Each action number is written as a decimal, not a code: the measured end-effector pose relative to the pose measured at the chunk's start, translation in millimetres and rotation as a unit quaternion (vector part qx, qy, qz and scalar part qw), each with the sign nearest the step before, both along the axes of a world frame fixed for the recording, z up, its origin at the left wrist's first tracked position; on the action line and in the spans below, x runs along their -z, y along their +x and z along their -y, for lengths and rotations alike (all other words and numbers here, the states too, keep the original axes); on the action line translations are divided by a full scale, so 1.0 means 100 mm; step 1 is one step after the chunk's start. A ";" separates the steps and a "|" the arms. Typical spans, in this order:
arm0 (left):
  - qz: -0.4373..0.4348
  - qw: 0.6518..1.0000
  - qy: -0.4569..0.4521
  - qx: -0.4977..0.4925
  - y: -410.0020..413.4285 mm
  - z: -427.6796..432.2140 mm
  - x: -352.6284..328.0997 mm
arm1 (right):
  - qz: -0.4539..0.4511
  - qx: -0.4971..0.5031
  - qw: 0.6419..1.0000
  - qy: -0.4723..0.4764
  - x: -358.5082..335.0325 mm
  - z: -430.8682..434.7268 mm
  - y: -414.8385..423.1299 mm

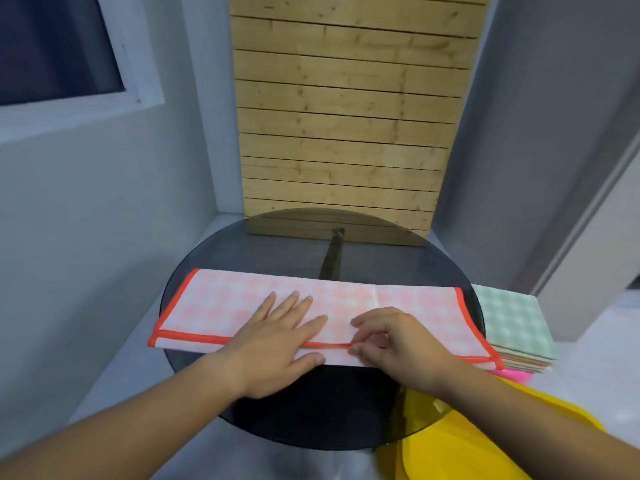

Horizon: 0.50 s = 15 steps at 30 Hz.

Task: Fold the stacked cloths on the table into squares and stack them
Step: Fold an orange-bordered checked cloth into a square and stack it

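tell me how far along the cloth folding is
Done: the orange-edged cloth is folded into a long strip on the glass table. In hand: the left hand presses it flat while the right hand pinches its near edge. Left: folding it to a square and stacking it. Whether the green-topped stack beside the table is folded or waiting is unclear.

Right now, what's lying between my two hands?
In the head view, only a bare strip of the orange checked cloth lies between the left hand and right hand.
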<state>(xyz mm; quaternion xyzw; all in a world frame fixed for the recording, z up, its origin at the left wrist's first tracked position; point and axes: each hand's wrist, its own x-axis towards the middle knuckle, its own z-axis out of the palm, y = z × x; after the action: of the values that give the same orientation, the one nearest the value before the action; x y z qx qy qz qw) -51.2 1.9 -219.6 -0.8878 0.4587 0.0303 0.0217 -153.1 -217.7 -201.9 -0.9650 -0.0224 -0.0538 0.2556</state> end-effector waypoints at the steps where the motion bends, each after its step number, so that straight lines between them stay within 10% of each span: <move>1: -0.011 1.000 0.008 -0.001 0.00 0.00 0.05 | 0.000 -0.002 1.000 0.003 0.05 0.00 -0.03; 15: -0.062 0.998 0.009 -0.025 0.03 0.00 0.14 | 0.025 -0.028 0.998 -0.041 0.26 0.07 -0.13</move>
<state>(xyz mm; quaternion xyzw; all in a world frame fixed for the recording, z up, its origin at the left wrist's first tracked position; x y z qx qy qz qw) -48.0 1.9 -233.8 -0.8950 0.4368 0.0902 -0.0001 -166.0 -224.5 -228.2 -0.9721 -0.0584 -0.0695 0.2162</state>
